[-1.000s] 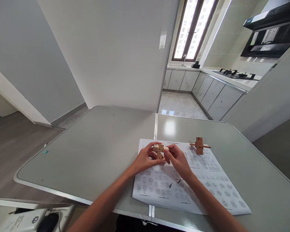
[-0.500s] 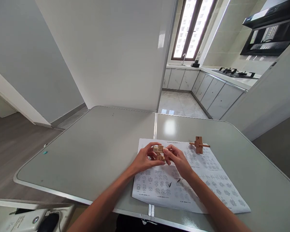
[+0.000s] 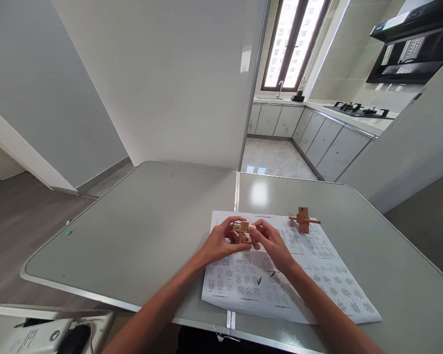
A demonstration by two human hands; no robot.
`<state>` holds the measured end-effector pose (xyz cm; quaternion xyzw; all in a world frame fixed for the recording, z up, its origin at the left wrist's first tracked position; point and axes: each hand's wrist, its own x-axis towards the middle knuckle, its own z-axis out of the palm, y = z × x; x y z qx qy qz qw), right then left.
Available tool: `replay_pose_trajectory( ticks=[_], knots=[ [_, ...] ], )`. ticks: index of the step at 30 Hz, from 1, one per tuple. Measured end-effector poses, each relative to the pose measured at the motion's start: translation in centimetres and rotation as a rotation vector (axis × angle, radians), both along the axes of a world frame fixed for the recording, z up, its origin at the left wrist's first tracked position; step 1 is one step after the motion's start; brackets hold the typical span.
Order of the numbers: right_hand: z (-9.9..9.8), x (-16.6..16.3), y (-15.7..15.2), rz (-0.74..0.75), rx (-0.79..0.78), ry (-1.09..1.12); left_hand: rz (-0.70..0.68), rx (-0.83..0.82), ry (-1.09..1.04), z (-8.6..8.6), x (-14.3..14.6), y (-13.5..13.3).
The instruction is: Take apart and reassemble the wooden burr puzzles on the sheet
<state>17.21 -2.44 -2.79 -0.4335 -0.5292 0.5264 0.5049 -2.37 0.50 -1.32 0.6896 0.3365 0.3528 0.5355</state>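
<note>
Between my two hands is a light-wood interlocking block puzzle, with a dark mark on one piece. My left hand is closed around its left side, thumb below and fingers above. With bent fingers, my right hand grips the puzzle's right side; the fingertips partly hide the pieces there. Under both hands lies a printed sheet covered with small assembly drawings. A second, browner wooden puzzle, marked with a 3, stands on the sheet's upper right edge, apart from my hands.
The grey table has a metal seam down its middle and a metal rim. A small teal piece lies near its left edge. A white device sits below the table at lower left. Beyond is a kitchen with a stove.
Almost nothing differs. Both hands keep their hold on the light-wood puzzle, and the fingers shift only very slightly. The whole view has moved a little.
</note>
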Motion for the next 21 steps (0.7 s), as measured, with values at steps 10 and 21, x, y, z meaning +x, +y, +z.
replay_pose_trajectory(
  ticks=[10,21],
  knots=[
    [-0.6,-0.1,0.3,0.009,-0.092,0.086,0.003,0.018,0.046,-0.1,0.0,-0.1],
    [-1.5,0.1,0.9,-0.284,0.135,-0.296,0.137,-0.245,-0.192,-0.6,0.0,0.9]
  ],
)
